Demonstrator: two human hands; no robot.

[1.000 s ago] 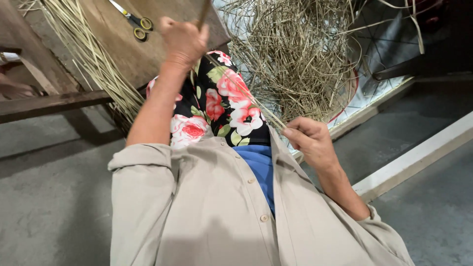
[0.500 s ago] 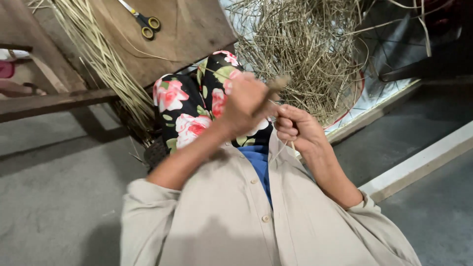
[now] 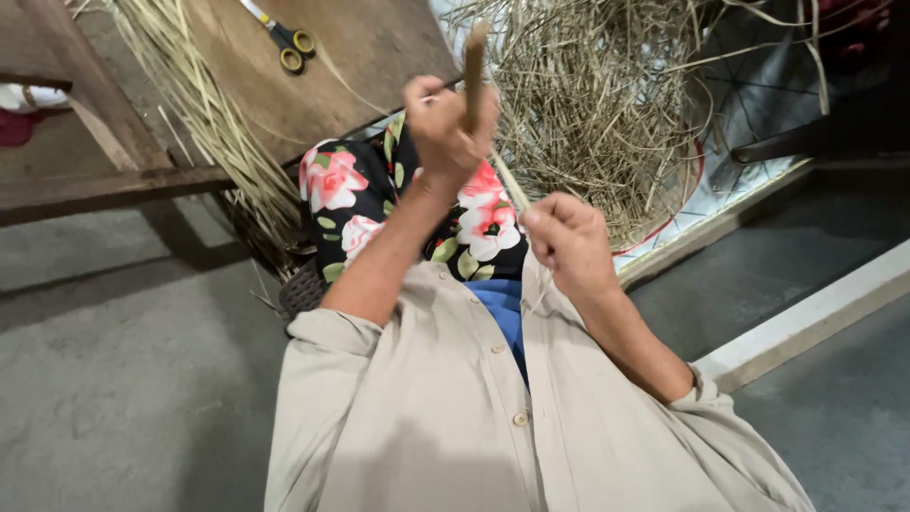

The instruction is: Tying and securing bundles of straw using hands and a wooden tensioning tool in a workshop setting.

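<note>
Straw strip between raised fists

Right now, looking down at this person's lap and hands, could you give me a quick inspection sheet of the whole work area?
Surface: wooden board resting over a grey concrete floor.
Job's things: brown stick-like tool upright in left hand; pale straw strip running to right hand.
Clutter: tangled straw heap; straw bundle; yellow-handled scissors.
Grippers: both hands closed, raised above floral cloth.
Cables: nothing seen.
Surroundings: pale raised kerb.
</note>
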